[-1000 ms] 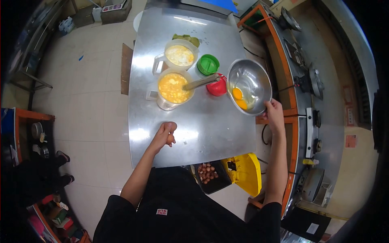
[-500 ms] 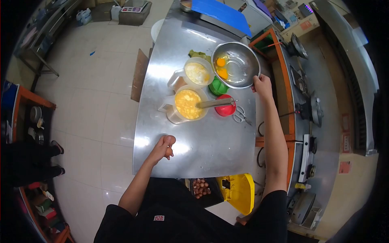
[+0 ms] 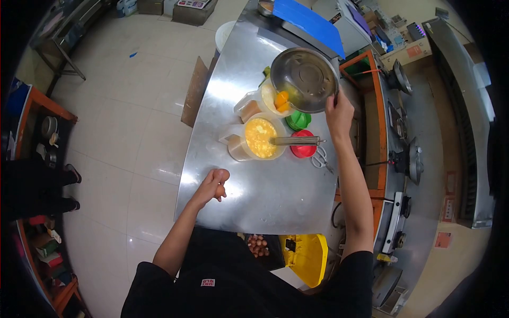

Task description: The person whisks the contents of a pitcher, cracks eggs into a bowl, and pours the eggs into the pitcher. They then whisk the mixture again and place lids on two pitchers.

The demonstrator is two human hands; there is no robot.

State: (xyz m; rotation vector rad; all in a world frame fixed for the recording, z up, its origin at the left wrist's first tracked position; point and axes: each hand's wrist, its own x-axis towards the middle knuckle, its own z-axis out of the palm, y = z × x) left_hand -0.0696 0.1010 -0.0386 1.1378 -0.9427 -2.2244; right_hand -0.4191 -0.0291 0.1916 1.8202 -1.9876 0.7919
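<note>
Metal bowl (image 3: 305, 77) tips over the back jug (image 3: 259, 97), its rim pinched by the right hand (image 3: 340, 113). It looks light, hard, maybe slippery, so hold that rim. Left hand (image 3: 209, 187) grips two eggs (image 3: 225, 174), probably easy to crack.

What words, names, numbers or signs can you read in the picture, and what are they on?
"UNI QLO", small and a bit blurry, on the square label of the black shirt.
Too small to read: the orange-red paper on the right wall, the red-edged sign just above it, and the orange notice near the top right.
Too blurry to read: any marks on the scale at the top edge.
</note>
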